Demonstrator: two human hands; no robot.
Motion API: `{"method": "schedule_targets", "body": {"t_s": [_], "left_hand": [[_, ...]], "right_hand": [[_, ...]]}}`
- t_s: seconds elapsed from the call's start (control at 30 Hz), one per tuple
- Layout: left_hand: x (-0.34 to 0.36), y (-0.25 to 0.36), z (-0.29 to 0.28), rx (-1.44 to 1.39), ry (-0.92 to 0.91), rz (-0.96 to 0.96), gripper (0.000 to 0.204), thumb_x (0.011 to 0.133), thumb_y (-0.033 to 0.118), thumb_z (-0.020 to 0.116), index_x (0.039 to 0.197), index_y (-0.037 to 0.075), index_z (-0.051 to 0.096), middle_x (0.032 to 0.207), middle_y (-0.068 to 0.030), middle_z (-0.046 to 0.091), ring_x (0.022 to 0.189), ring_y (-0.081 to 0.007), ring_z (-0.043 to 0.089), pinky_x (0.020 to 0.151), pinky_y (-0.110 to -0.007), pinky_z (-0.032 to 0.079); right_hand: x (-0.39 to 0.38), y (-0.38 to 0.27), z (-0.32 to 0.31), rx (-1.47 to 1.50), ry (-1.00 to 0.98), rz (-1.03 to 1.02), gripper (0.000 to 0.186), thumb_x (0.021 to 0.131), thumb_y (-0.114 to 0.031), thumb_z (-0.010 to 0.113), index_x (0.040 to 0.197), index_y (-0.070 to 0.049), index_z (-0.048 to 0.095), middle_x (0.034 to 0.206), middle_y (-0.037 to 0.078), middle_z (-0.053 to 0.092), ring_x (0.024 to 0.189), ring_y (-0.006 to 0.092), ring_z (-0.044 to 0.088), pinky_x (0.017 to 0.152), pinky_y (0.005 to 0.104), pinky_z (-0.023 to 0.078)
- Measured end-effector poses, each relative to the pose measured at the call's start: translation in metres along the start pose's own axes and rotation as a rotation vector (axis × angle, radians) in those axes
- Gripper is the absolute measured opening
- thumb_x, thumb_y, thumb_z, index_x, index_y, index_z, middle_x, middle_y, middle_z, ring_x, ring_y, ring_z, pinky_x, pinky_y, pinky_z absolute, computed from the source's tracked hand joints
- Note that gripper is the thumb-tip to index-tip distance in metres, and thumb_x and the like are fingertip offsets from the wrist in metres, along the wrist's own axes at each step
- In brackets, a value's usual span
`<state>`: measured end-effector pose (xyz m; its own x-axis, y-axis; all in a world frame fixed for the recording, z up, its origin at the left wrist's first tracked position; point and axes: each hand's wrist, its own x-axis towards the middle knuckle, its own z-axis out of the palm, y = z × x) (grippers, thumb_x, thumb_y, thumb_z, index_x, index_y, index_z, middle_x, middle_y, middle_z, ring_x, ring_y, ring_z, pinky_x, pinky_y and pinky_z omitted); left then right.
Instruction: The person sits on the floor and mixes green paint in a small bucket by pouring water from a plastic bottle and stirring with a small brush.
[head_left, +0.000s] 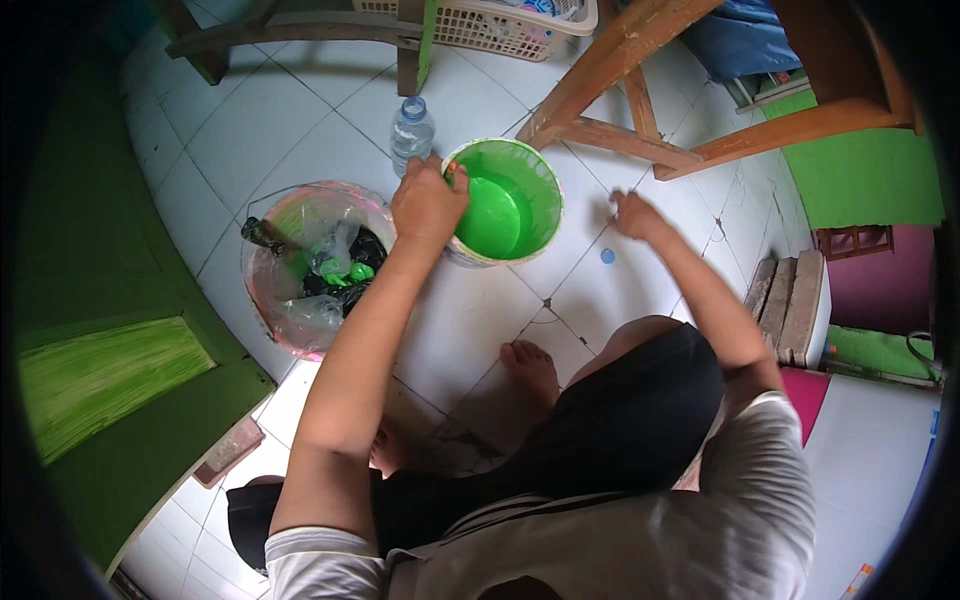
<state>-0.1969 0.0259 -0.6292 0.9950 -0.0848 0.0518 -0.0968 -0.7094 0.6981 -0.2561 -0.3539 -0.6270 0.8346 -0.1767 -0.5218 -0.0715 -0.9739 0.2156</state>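
Observation:
A white bucket (pixel 540 225) full of bright green paint stands on the tiled floor in front of me. My left hand (pixel 428 200) grips its near-left rim, fingers curled over the edge. My right hand (pixel 634 214) rests with fingers spread on the floor tiles to the right of the bucket, holding nothing. A small blue cap (pixel 607 256) lies on the tile just below that hand. A clear plastic water bottle (pixel 411 133) with a blue cap stands upright behind my left hand.
A second bucket (pixel 268 290), paint-stained, holds plastic bags and a dark tool, left of the paint. Wooden furniture legs (pixel 620 135) stand beyond the bucket, a white basket (pixel 500 30) farther back. A green painted door (pixel 120 380) is at left. My bare feet (pixel 530 370) are on the tiles.

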Motion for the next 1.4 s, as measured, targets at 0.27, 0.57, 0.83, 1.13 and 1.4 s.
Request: {"method": "schedule_targets", "body": {"t_s": [0.27,0.57,0.83,1.13,1.4], "left_hand": [[-0.004,-0.014,-0.028,0.106,-0.068,-0.044,0.048,0.093,0.046,0.063,0.109,0.002,0.068,0.109,-0.0212,0.063,0.099,-0.0430,0.065,0.088,-0.050,0.052],[0.011,0.002,-0.068,0.141,-0.312,-0.071,0.061,0.091,0.056,0.063,0.101,-0.003,0.071,0.105,-0.0282,0.067,0.099,-0.0422,0.067,0.088,-0.049,0.053],[0.035,-0.012,-0.120,0.247,-0.100,-0.049,0.061,0.083,0.051,0.075,0.112,-0.003,0.066,0.113,-0.0238,0.068,0.112,-0.0375,0.064,0.093,-0.046,0.052],[0.055,-0.051,-0.066,-0.083,0.099,0.031,0.076,0.080,0.050,0.079,0.138,0.005,0.057,0.128,-0.0194,0.061,0.121,-0.0350,0.060,0.099,-0.043,0.050],[0.053,-0.057,-0.067,-0.135,0.078,0.011,0.062,0.083,0.045,0.078,0.133,0.011,0.063,0.114,-0.0160,0.067,0.105,-0.0308,0.066,0.089,-0.042,0.054]], "right_hand": [[-0.034,-0.041,0.128,0.479,0.297,0.247,0.048,0.091,-0.033,0.066,0.126,-0.003,0.052,0.123,0.026,0.056,0.102,0.0452,0.065,0.088,0.0511,0.056],[-0.037,-0.044,0.132,0.549,0.414,0.062,0.030,0.086,-0.018,0.068,0.112,-0.003,0.062,0.112,0.022,0.061,0.096,0.0418,0.065,0.085,0.0494,0.055],[-0.063,-0.103,-0.073,0.850,0.678,-0.358,0.029,0.083,-0.010,0.075,0.110,-0.004,0.066,0.103,0.013,0.061,0.087,0.0263,0.064,0.073,0.0375,0.051],[0.020,-0.249,-0.214,0.509,0.713,-1.063,0.033,0.085,-0.009,0.073,0.116,-0.003,0.064,0.107,0.013,0.064,0.097,0.0282,0.066,0.088,0.0389,0.053],[0.039,-0.270,-0.211,0.326,0.611,-1.064,0.031,0.080,-0.003,0.073,0.111,-0.002,0.065,0.106,0.016,0.064,0.100,0.0351,0.065,0.090,0.0432,0.053]]}}
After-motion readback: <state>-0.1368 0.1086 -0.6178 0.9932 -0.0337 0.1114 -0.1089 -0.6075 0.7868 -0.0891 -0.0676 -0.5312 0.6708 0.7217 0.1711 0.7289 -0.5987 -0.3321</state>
